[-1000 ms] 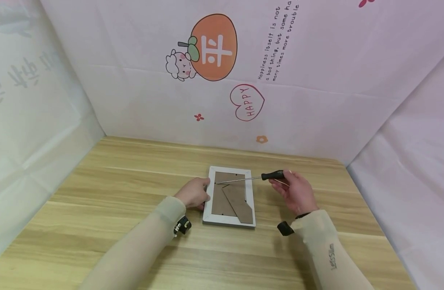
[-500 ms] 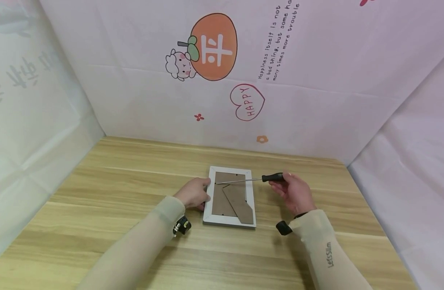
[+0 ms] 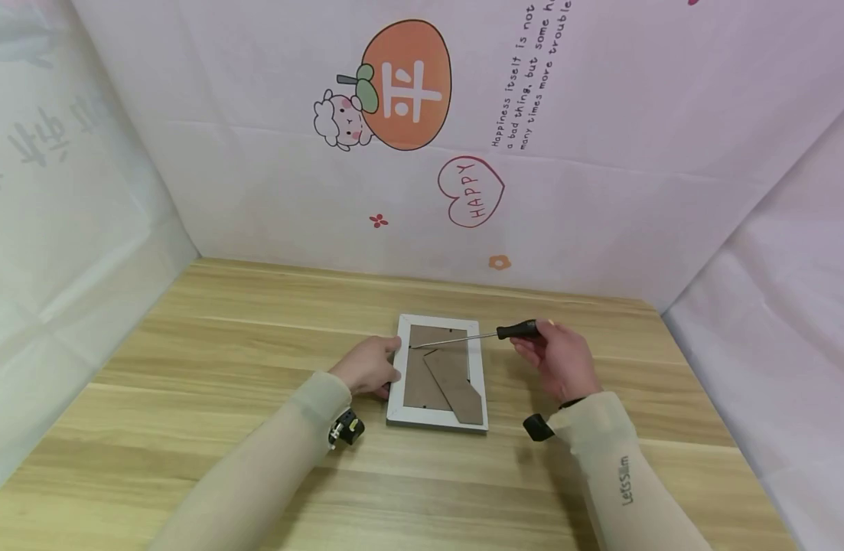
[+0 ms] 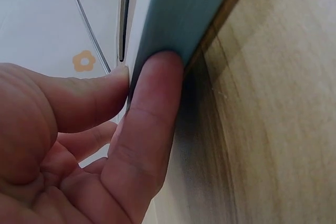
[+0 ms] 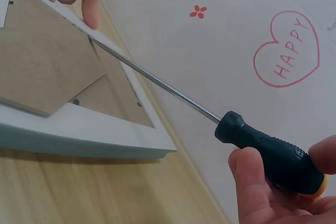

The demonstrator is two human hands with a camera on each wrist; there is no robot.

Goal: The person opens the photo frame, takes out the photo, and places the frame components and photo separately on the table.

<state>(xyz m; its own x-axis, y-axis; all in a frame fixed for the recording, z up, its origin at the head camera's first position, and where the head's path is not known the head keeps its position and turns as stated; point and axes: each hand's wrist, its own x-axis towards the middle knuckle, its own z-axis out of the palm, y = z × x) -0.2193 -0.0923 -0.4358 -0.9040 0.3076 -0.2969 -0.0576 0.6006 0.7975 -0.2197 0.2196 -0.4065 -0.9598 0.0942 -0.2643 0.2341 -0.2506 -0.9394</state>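
Fingers of the left hand [image 3: 366, 366] pinch the left rim of the picture frame [image 3: 419, 383], back upward near the tabletop [image 3: 256, 310]'s far edge; beyond its right rim the right hand [image 3: 561, 363] grips the screwdriver [image 3: 513, 330], shaft crosswise above, tip at the backing's left edge

Picture frame [image 3: 418, 379]: one, with one stand leg [image 3: 459, 388]. Screwdriver [image 3: 518, 330]: one. Grips: two — one left grip [image 3: 366, 366], one right grip [image 3: 566, 361]. Sleeves [image 3: 232, 467] [image 3: 617, 451]: two. Black wrist devices [image 3: 348, 427] [image 3: 537, 427]: two. Worktop [image 3: 222, 344]: one. On the backdrop [image 3: 256, 199], one orange fruit [image 3: 422, 128], one cartoon sheep [image 3: 343, 121], one heart [image 3: 471, 191], two whole flowers — one red flower [image 3: 378, 221], one orange flower [image 3: 500, 262].
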